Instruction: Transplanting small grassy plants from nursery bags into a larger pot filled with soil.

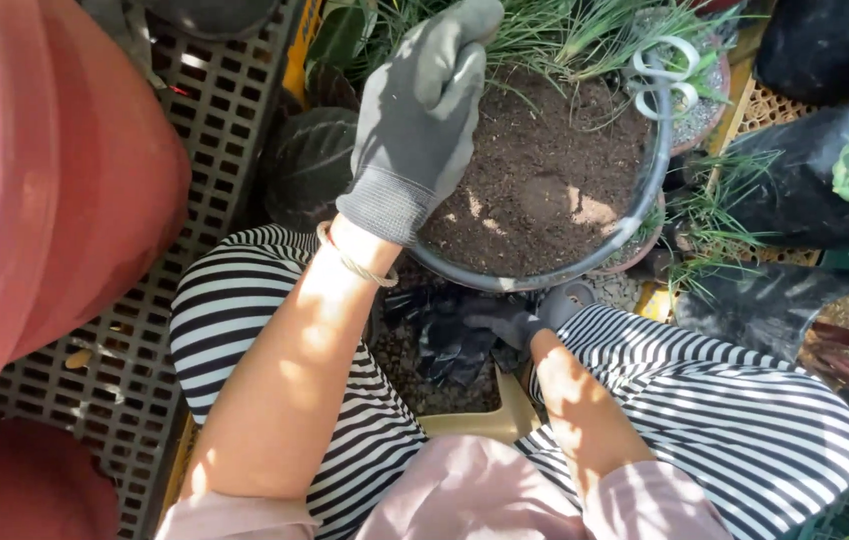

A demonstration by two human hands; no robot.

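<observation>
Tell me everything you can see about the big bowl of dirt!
The bowl is round and grey, with a thin rim that looks like plastic or metal. It is filled nearly to the rim with dark brown, crumbly soil, lit in patches by the sun. It sits upright in front of the person's striped knees, among plant pots. The gloved left hand reaches over its far-left edge, where thin green grass hangs in. White-handled scissors rest at its right rim.

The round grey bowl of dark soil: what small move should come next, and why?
Probably scoop a handful of soil. The left hand in a grey glove rests on the far edge of the round grey bowl of dark soil, while the right hand holds a crumpled black plastic bag below it.
</observation>
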